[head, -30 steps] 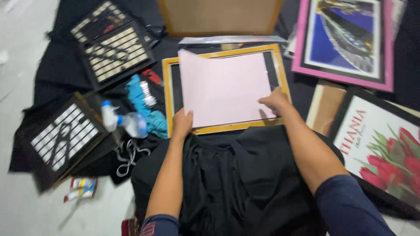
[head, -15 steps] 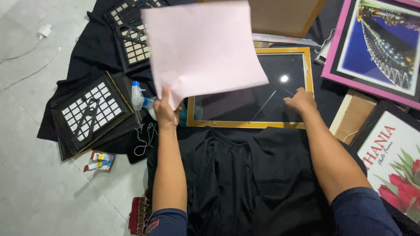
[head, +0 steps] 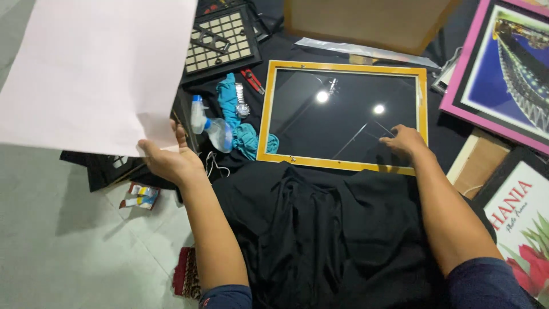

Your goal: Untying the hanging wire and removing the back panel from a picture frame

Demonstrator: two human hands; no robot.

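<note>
Head view, looking down over the person's lap: the left hand (head: 166, 160) is pinching the lower edge of a large pale pink sheet (head: 97, 68), thumb on top and fingers curled beneath, and is holding it raised at the upper left, above the grey floor (head: 63, 246). The right hand (head: 407, 140) is resting on the dark glass of a yellow-framed picture frame (head: 343, 67), fingers loosely spread, close to the frame's lower right corner. The frame is lying flat on black cloth (head: 320, 229), just in front of the person's knees; two ceiling lights are reflecting in its glass. Just left of the frame, a teal cloth (head: 246, 137), a clear spray bottle (head: 214, 129) with a blue cap, a wristwatch (head: 242, 103) and a red cutter (head: 251, 80) are lying close together. A pink-framed picture (head: 503, 74) is lying at the right, a brown board (head: 366, 23) beyond the frame, and a black grid frame (head: 220, 40) at the upper left of it.
</note>
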